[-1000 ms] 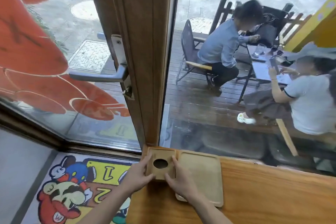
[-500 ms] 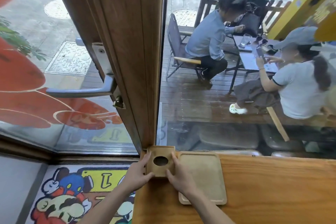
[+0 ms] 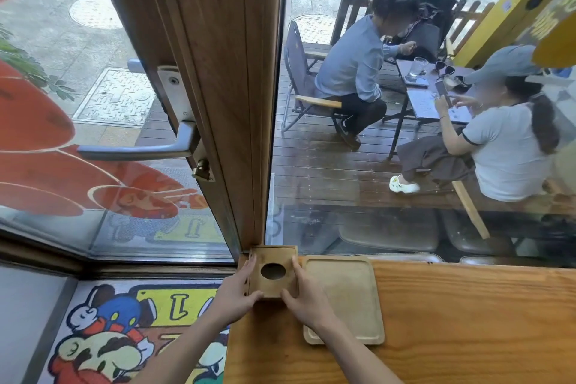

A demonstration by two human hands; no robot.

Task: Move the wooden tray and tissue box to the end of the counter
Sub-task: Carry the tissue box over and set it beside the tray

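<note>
- A person's two bare forearms reach forward over a wooden surface [image 3: 467,321] that runs along a large window.
- The left hand [image 3: 232,294] lies against the left side of a wooden tissue box [image 3: 274,287], fingers stretched forward along that side and thumb curled round the box's near corner.
- The right hand [image 3: 307,298] lies against the right side of the same box, fingers extended along its edge and thumb at the near edge; the box is clasped between the two hands.
- The tissue box sits between the hands at the far left end of the surface, its far edge up against the foot of a wooden window frame [image 3: 224,87]. Its top has a dark oval opening, seen between the two sets of fingers.
- Just to the right of the right hand lies the wooden tray [image 3: 346,299], flat, shallow and rectangular with rounded corners. Its left edge is beside the box; the right wrist crosses its near left corner.
- Left of the left hand, below the end of the surface, the floor shows a colourful cartoon mat [image 3: 124,337].
- Beyond the hands and above them, a metal door handle [image 3: 137,151] projects from the frame.
- Through the glass, two people sit at a small outdoor table [image 3: 436,103] on a wooden deck.
</note>
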